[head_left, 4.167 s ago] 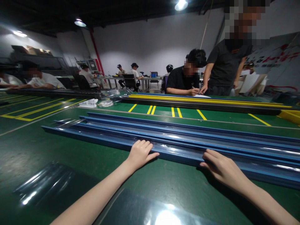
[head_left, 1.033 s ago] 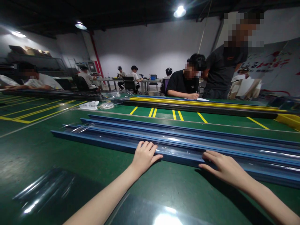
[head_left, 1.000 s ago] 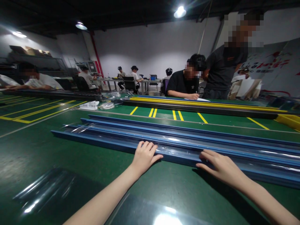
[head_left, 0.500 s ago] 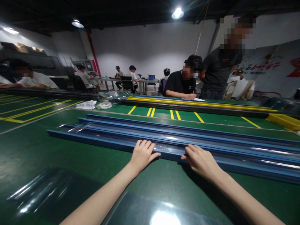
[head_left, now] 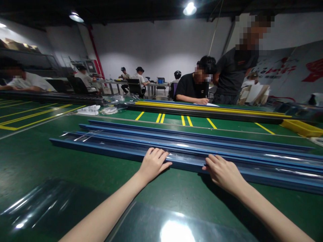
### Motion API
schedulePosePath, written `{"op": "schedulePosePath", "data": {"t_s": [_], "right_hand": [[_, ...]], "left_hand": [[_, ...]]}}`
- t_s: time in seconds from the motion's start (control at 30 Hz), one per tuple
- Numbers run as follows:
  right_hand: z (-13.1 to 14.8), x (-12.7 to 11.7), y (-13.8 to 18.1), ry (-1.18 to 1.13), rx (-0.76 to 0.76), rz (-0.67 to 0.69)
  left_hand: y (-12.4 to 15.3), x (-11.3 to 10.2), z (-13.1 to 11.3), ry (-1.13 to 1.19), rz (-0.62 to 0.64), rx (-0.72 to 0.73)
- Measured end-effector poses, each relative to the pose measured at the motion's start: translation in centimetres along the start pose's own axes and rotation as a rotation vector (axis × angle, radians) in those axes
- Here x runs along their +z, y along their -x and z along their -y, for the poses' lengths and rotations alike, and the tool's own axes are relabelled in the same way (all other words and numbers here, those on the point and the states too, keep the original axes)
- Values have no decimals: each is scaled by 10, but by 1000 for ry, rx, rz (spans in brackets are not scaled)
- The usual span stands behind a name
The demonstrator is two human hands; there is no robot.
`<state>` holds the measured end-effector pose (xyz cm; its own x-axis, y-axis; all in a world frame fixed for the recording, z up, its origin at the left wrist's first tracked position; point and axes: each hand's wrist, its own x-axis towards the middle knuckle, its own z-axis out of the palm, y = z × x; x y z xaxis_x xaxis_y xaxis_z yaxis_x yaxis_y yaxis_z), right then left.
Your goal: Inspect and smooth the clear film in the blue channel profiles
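Long blue channels lie side by side across the green table, with clear plastic sheet along their hollows. My left hand grips the front wall of the nearest channel, fingers over the rim inside and thumb outside. Farther right, my right hand is curled over the same front wall. Its fingertips are partly hidden, so I cannot tell whether it also pinches the plastic. Another clear plastic sheet lies flat on the table below my arms.
A crinkled clear sheet lies at the left front. Beyond the channels are yellow tape lines, yellow and black strips, a yellow tray and a white paper. Across the table one person writes while another stands.
My right hand has slid a little to the right along the channel's front wall, widening the gap between my hands. My left hand keeps its place; the view has shifted slightly.
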<state>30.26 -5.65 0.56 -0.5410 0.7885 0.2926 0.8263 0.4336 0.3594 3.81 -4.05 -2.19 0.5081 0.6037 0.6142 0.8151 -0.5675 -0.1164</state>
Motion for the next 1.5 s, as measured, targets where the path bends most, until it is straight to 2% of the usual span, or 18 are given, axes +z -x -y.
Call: {"op": "schedulePosePath", "data": {"t_s": [0.27,0.57,1.1,1.5], "right_hand": [[-24,5,24,-25,39,-26],[-31,2,21,-116,147,104],[-32,16,27,-130,51,-64],[-32,12,25,-147,12,-39]], "left_hand": [[-1,-1,-1,-29,-13,23],[0,0,-2,-60,-14,49],[-1,5,1,-45,-16,44],[-1,6,1,-69,14,32]]}}
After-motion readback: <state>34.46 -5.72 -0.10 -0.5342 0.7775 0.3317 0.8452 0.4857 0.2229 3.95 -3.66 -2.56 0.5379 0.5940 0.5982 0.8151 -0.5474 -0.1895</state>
